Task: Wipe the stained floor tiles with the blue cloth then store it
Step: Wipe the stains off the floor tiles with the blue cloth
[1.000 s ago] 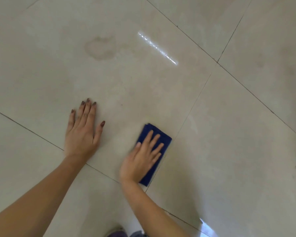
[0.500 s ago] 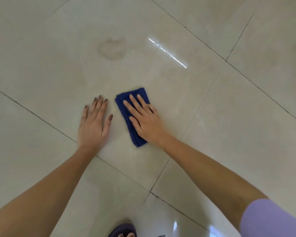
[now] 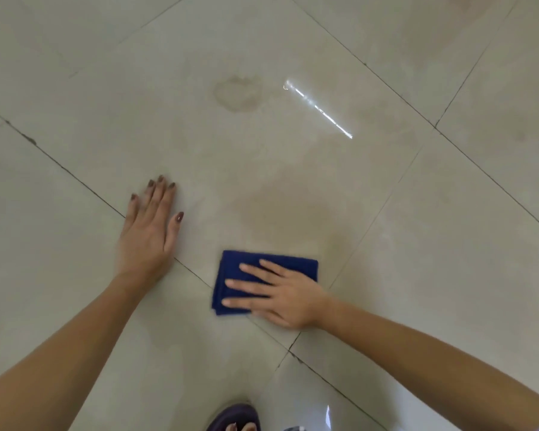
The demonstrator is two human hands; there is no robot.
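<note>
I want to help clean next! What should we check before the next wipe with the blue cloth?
1. Folded dark blue cloth lies flat on the glossy beige floor tile: ok.
2. Right hand presses flat on the cloth, fingers spread: ok.
3. Left hand braces flat on the tile, apart from the cloth: ok.
4. Ring-shaped brownish stain farther up the tile is gone: not ok, it shows clearly.
5. Broad faint brownish patch just beyond the cloth is gone: not ok.
6. Cloth clean enough underneath: cannot tell.
</note>
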